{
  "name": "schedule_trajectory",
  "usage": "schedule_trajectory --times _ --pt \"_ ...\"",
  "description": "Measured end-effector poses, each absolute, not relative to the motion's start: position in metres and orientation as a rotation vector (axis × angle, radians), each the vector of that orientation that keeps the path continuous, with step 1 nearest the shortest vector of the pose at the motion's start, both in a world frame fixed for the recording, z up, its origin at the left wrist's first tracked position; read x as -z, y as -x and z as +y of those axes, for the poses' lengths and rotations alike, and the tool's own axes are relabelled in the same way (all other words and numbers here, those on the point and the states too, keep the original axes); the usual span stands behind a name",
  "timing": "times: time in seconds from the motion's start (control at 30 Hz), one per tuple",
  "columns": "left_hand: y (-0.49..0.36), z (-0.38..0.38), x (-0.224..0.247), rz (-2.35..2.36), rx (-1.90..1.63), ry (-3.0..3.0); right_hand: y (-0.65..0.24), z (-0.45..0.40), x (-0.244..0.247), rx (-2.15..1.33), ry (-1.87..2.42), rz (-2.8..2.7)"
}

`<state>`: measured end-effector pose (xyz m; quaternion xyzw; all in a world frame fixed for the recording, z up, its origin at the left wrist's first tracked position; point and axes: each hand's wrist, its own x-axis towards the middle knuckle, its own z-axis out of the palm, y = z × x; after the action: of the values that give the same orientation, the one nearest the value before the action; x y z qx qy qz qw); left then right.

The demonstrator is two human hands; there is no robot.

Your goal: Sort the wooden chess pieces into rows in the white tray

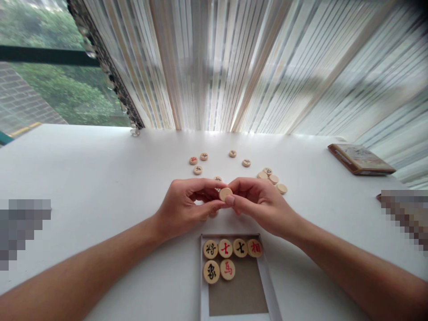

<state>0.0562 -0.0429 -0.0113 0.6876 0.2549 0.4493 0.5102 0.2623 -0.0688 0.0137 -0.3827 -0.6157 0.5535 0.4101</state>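
Between the fingertips of my left hand (pixel 187 203) and my right hand (pixel 259 203) is a round wooden Chinese chess piece (pixel 225 194), its blank side toward me. Both hands pinch it above the table, with the right thumb against its lower edge. Just below the hands lies a shallow white tray (pixel 264 277) with a brown bottom. Several chess pieces fill its top row, among them a black one (pixel 210 248) and a red one (pixel 255 248). Two more, one black (pixel 211 271) and one red (pixel 228 269), sit beneath. Other pieces under my left hand are partly hidden.
Loose chess pieces are scattered beyond the hands, including a red-marked piece (pixel 193 160) and a blank-side-up piece (pixel 281 189). A flat box (pixel 361 159) lies at the right rear of the white table (pixel 100 178). Striped curtains (pixel 214 67) hang behind.
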Motion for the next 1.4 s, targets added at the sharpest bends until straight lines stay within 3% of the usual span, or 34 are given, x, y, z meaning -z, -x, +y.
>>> schedule_trajectory --times 0.97,1.4 --pt "-0.058 -0.044 0.005 0.651 -1.107 -1.735 -0.264 -0.068 -0.013 -1.323 0.983 -1.561" --pt "-0.054 -0.039 0.01 0.64 -1.35 -2.07 -0.268 -0.068 -0.007 -1.258 1.015 -1.603"
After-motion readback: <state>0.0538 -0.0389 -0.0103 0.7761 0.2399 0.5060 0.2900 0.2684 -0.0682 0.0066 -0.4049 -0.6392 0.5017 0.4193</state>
